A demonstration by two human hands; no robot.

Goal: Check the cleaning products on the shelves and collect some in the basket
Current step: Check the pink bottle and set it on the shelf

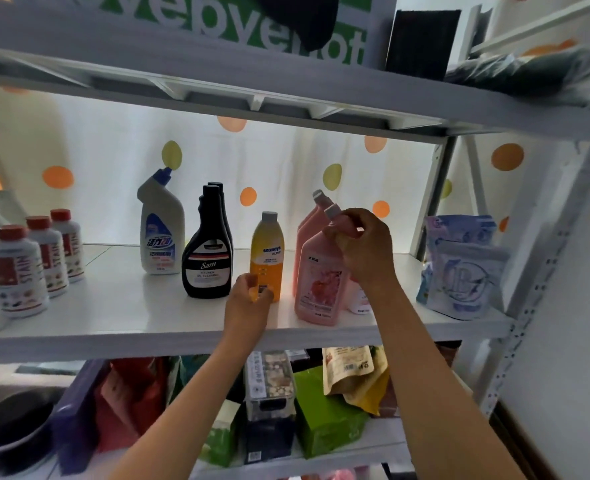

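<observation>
The right hand point(362, 244) reaches up to the front pink bottle point(321, 275), fingers curled round its neck just under the grey cap; the bottle leans a little left, its base on the white shelf board point(120, 306) near the front edge. A second pink bottle point(307, 223) stands right behind it. The left hand point(248, 296) pinches the lower front of the yellow Seaways bottle point(268, 251), which stands upright just left of the pink ones.

Left again are two black Sam kitchen cleaner bottles point(207, 258), one behind the other, then a white angled-neck toilet cleaner point(160, 230) farther back. Three red-capped stain remover bottles point(32, 261) line the left end. Bare board lies along the front edge between them and the black bottles. At the right end, pale blue pouches point(463, 268) lean by the perforated white upright point(542, 271).

The upper shelf point(286, 98) hangs low over the bottle tops. Behind is a white curtain with orange and green dots point(286, 161). The shelf below is crowded with a green box point(324, 417) and packets.
</observation>
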